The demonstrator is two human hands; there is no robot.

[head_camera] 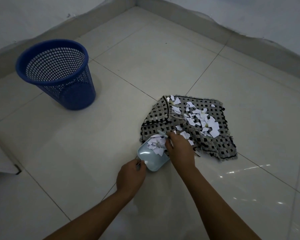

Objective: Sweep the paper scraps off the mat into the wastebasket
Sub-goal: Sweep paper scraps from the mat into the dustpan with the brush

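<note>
A black-and-grey woven mat [213, 142] lies rumpled on the floor tiles, strewn with several white paper scraps [204, 118]. A pale blue dustpan [150, 159] sits at the mat's near-left corner with a heap of scraps [156, 143] in its mouth. My left hand [130, 177] grips the dustpan's handle end. My right hand [178, 149] holds a small pale brush [162, 134] over the mat's edge, right beside the pan. The blue mesh wastebasket [42, 78] stands upright to the far left, apart from the mat.
Glossy pale floor tiles [93, 144] surround everything. Walls with a skirting board [249, 42] meet in a corner at the back. A white furniture edge [3, 158] juts in at the left.
</note>
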